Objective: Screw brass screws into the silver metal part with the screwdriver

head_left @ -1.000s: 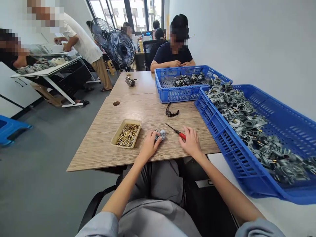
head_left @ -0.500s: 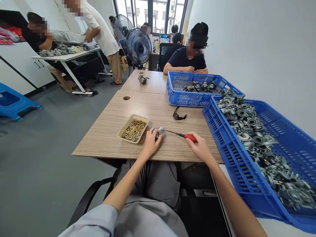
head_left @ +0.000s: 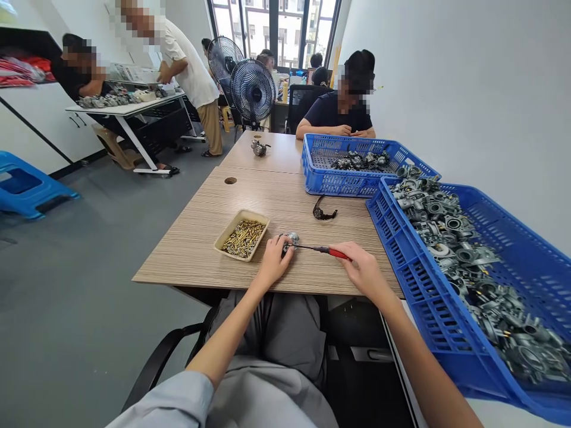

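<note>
My left hand (head_left: 275,260) grips a small silver metal carburetor (head_left: 292,239) on the wooden table, its fingers covering part of it. My right hand (head_left: 360,267) is closed around the red handle of a screwdriver (head_left: 322,249). The dark shaft points left and its tip reaches the carburetor; the exact contact point is too small to make out. Just left of my left hand stands a cream plastic tray (head_left: 219,242) holding many brass-coloured jets or screws (head_left: 242,239).
A black wristwatch (head_left: 324,209) lies beyond my hands. At the right, a blue crate (head_left: 413,291) is heaped with carburetors; another blue crate (head_left: 334,185) behind holds darker ones. One carburetor (head_left: 259,148) stands at the far end. A person (head_left: 336,113) sits opposite, near standing fans (head_left: 253,89).
The screwdriver's tip has come lower on the carburetor, and its handle has tilted to point more level. My right hand has turned over it. The head view has tipped up slightly.
</note>
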